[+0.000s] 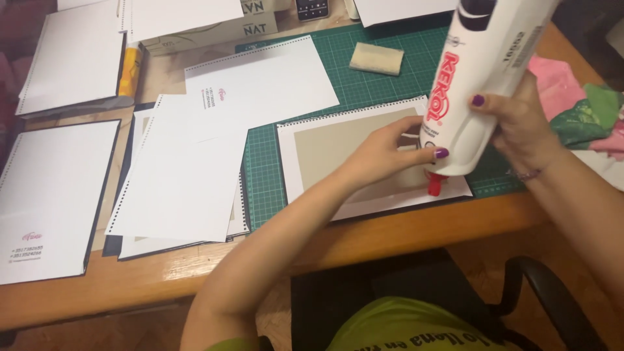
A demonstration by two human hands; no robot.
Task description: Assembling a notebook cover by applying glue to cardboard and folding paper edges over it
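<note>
A large white glue bottle with a red nozzle is tipped nozzle-down over the near right corner of a white perforated sheet that carries a beige cardboard panel. My right hand grips the bottle's body from the right. My left hand reaches across the beige panel and clasps the bottle near its lower end, thumb on the bottle. The red tip hovers just above or touches the sheet; I cannot tell which.
A green cutting mat lies under the sheet on a wooden desk. Stacks of white perforated sheets and covers fill the left side. A small beige sponge-like block sits on the mat. Coloured cloth lies at right. A chair armrest is below.
</note>
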